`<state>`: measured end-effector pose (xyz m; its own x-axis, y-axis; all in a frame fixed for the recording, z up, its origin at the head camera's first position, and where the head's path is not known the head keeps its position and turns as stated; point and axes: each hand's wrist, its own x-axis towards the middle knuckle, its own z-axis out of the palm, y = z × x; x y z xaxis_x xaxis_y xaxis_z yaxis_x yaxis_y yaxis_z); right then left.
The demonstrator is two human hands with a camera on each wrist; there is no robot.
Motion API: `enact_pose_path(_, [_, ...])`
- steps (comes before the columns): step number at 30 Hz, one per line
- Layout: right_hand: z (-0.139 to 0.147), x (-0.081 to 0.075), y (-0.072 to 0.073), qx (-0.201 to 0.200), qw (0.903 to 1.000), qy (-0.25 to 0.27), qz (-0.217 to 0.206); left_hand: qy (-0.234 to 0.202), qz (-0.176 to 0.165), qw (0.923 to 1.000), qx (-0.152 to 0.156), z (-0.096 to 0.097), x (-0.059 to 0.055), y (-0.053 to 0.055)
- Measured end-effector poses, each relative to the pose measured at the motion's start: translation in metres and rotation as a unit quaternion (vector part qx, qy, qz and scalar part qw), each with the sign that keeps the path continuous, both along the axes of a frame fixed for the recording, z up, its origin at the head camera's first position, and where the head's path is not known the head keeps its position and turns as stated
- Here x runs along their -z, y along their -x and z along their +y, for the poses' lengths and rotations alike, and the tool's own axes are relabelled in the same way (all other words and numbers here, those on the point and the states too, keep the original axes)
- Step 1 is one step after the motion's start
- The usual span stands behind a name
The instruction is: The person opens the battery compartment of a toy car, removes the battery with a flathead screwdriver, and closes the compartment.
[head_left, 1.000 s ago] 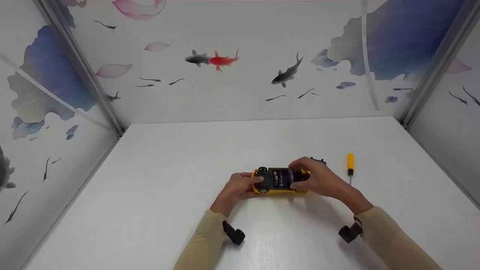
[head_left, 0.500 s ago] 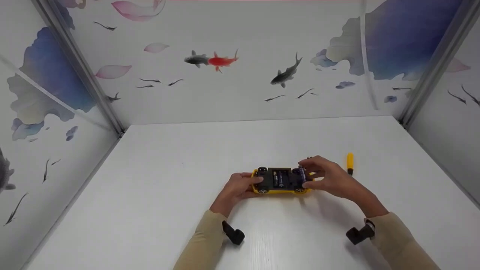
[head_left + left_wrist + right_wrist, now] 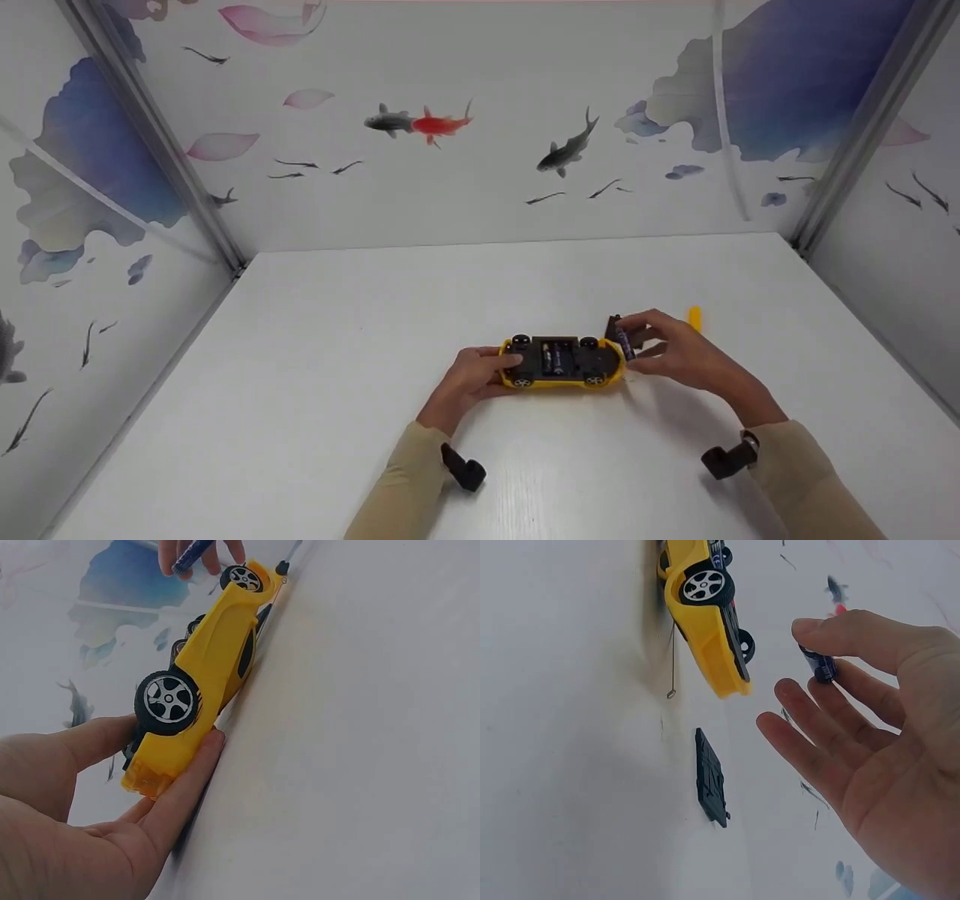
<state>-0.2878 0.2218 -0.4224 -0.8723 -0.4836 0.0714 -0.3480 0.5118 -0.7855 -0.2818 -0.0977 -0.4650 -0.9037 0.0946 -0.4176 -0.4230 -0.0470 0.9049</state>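
Note:
A yellow toy car (image 3: pixel 604 364) lies wheels-up, its black underside showing in the head view. My left hand (image 3: pixel 474 371) grips its left end, thumb on the underside and fingers below, as the left wrist view (image 3: pixel 90 817) also shows. In the open compartment in the middle of the underside sits a dark battery (image 3: pixel 555 358). Just past the car's right end, my right hand (image 3: pixel 679 349) pinches a dark blue battery (image 3: pixel 821 667) between thumb and fingertips. The battery is apart from the car in the right wrist view.
A flat black cover (image 3: pixel 711 780) lies on the white table (image 3: pixel 360 450) beyond the car's right end, partly behind the right hand in the head view. To the right is a screwdriver's yellow handle (image 3: pixel 695 319). A thin wire (image 3: pixel 673 667) sticks out from the car.
My right hand has moved right with the battery, from over the underside to past the car's right end. The left hand keeps its grip on the toy car.

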Motion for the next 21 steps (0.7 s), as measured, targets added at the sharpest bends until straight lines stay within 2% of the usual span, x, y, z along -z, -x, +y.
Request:
enact_pose_path(8, [0.007, 0.006, 0.004, 0.011, 0.9997, -0.018, -0.015, 0.015, 0.006, 0.9999, 0.001, -0.003, -0.001, -0.001])
enact_pose_path(17, [0.01, 0.015, 0.011, 0.07, 0.9932, -0.081, -0.046, 0.02, 0.021, 0.9995, 0.009, -0.004, 0.0, 0.001])
enact_pose_path(21, [0.011, 0.02, 0.013, 0.073, 0.9909, -0.099, -0.055, 0.038, 0.018, 0.9991, 0.001, -0.004, -0.001, 0.001])
